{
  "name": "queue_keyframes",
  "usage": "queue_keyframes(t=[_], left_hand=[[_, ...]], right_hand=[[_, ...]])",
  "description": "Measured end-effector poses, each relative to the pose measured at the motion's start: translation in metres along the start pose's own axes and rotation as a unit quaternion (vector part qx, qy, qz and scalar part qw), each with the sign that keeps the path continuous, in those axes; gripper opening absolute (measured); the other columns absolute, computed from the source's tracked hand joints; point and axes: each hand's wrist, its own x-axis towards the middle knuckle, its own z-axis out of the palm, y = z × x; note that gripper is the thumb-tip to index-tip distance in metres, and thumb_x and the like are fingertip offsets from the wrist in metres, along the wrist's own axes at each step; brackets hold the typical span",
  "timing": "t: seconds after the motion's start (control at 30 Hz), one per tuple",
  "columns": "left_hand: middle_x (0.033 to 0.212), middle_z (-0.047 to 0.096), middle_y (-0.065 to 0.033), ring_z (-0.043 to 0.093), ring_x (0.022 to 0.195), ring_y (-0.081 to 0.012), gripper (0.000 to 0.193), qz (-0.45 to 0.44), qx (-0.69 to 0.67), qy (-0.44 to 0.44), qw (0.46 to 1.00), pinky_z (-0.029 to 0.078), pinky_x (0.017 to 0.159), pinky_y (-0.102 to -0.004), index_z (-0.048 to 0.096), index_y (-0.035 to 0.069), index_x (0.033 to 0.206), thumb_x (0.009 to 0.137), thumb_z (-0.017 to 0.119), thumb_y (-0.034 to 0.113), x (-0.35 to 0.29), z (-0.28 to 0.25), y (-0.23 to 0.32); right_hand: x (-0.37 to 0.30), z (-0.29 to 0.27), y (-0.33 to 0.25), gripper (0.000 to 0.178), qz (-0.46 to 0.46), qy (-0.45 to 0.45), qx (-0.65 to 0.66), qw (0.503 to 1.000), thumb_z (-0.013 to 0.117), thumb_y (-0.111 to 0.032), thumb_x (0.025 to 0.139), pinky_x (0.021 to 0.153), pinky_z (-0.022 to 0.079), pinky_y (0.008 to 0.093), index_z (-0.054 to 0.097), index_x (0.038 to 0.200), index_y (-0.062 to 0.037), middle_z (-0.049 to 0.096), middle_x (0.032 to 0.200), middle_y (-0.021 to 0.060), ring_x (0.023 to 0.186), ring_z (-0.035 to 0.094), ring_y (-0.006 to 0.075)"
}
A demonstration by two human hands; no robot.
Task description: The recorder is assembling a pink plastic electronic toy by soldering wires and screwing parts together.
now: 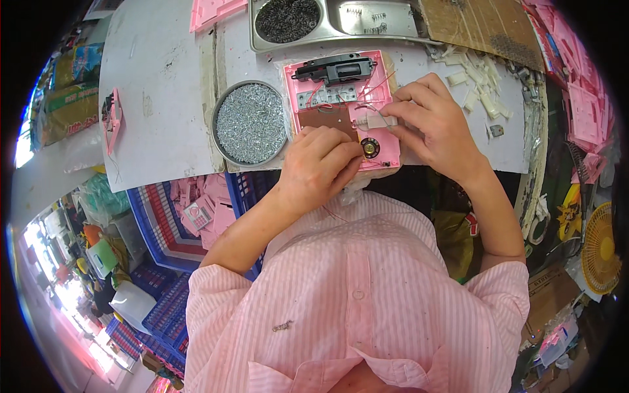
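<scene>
Closest to us is the striped shirt (354, 281). Upper middle of the frame, the pink case (388, 147) lies open-side up on the table (164, 98), probably for easy access. The right hand (432, 118) has its grip pinching a pale plastic piece (372, 122) over it; the left hand (318, 158) is likely steadying the case, grip hidden, so we can't tell. Dish (215, 128) of metal bits (249, 123) sits handy, just left.

The pink case (388, 150) lies open, hollow side up, at the near edge of the table (170, 85). Across its far end sits a long black part (339, 71); next comes a grey plate (327, 97) with thin red wires (315, 98), then a brown board (327, 118). A round speaker (371, 148), dark-rimmed and gold-centred, sits toward the near right corner. Just beyond it I see a small off-white block (376, 122), lying roughly sideways.
</scene>
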Motion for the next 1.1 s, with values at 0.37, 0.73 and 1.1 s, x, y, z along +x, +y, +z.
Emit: queue_keyframes(t=[0.37,0.73,1.1], left_hand=[[0.116,0.061,-0.0175,0.059,0.076,-0.0236,0.061,-0.031,-0.084,-0.014,0.996,0.050,0.063,-0.0336,0.051,0.001,0.117,0.068,0.085,0.013,0.005,0.000,-0.003],[0.115,0.064,-0.0158,0.062,0.089,-0.0335,0.069,-0.042,-0.076,-0.082,0.993,0.050,0.078,-0.0430,0.051,0.000,0.129,0.071,0.082,0.020,0.010,-0.006,-0.001],[0.129,0.063,-0.0182,0.061,0.088,-0.0307,0.058,-0.022,-0.011,-0.149,0.989,0.051,0.077,-0.0378,0.055,-0.001,0.125,0.074,0.079,0.012,0.016,-0.021,0.007]], right_hand=[[-0.005,0.013,0.022,0.026,0.000,0.018,0.110,0.994,0.077,-0.008,0.076,0.078,0.049,0.0379,0.072,0.101,-0.0066,0.066,0.100,0.0083,0.089,0.058,0.0284],[-0.002,0.015,0.007,0.017,0.018,0.006,0.021,1.000,0.075,-0.019,0.077,0.077,0.045,0.0398,0.070,0.091,-0.0100,0.064,0.096,0.0030,0.094,0.059,0.0259],[-0.052,-0.072,0.063,0.023,0.239,0.242,-0.085,0.937,0.071,-0.018,0.081,0.091,0.050,0.0449,0.074,0.102,-0.0074,0.066,0.105,0.0118,0.101,0.062,0.0348]])
